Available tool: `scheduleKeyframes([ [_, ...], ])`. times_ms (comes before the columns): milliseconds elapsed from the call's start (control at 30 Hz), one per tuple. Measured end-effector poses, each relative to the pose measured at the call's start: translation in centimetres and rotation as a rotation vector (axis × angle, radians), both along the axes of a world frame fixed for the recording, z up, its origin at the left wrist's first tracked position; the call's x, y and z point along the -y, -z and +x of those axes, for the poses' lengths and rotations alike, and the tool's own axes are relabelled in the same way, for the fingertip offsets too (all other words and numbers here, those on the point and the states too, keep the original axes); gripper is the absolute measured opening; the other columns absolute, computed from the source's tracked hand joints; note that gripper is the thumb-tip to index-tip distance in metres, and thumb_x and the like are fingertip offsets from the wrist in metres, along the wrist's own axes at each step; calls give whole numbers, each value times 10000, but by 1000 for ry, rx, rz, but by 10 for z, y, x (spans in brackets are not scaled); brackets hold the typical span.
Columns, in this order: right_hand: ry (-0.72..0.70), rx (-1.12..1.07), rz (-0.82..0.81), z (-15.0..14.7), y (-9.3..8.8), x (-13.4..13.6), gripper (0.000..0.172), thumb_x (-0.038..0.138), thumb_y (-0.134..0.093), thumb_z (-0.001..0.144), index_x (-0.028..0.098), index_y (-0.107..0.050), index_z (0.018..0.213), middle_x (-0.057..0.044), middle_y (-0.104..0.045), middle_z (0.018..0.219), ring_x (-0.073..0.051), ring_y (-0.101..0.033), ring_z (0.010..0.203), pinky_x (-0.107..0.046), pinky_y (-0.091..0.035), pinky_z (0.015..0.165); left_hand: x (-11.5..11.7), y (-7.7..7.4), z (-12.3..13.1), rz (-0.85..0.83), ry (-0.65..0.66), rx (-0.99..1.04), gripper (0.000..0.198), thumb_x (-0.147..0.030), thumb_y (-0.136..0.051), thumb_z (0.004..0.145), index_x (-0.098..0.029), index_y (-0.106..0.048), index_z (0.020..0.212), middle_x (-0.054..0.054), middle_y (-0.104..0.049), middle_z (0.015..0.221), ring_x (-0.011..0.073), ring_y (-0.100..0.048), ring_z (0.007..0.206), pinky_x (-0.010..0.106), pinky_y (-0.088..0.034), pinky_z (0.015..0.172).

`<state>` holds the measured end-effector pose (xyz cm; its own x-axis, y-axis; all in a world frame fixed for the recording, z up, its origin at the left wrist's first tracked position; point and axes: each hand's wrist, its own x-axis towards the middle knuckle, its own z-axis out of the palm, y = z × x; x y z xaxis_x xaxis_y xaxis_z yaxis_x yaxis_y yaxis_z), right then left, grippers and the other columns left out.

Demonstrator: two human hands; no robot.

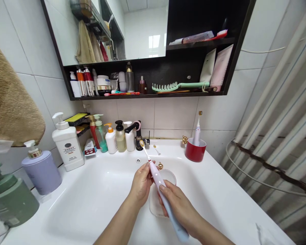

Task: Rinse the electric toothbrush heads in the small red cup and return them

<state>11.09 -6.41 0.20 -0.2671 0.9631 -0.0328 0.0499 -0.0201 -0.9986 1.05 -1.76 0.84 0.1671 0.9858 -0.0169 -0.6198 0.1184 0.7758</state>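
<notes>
An electric toothbrush (156, 175), pink fading to pale blue, slants across both hands above the sink, its bristles pointing up and away. My right hand (180, 202) is wrapped around the handle. At the joint between brush head and handle, my left hand (142, 180) pinches with thumb and fingers. Below the hands, a white cup (169, 175) and a pale tray-like container (155, 209) rest in the sink, partly hidden by the right hand. A loose brush head (156, 149) lies on the sink's back ledge beside the black faucet (138, 132).
Several pump bottles (111, 139) line the back left of the white sink (86, 200). At the back right, a red cup (196, 151) holds another electric toothbrush (197, 132). A dark mirror cabinet (148, 97) overhangs the ledge. Pipes (277, 136) run along the right wall.
</notes>
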Motion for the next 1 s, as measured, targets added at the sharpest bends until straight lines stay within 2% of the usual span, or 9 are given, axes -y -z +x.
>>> scheduleKeyframes([
  [1000, 6, -64, -24, -3, 0, 1, 278, 434, -292, 703, 173, -382, 666, 30, -430, 561, -60, -399, 406, -214, -321, 435, 2, 0, 1, -6, -21, -31, 249, -327, -510, 594, -142, -530, 760, 8, -542, 621, 69, -455, 552, 188, -347, 530],
])
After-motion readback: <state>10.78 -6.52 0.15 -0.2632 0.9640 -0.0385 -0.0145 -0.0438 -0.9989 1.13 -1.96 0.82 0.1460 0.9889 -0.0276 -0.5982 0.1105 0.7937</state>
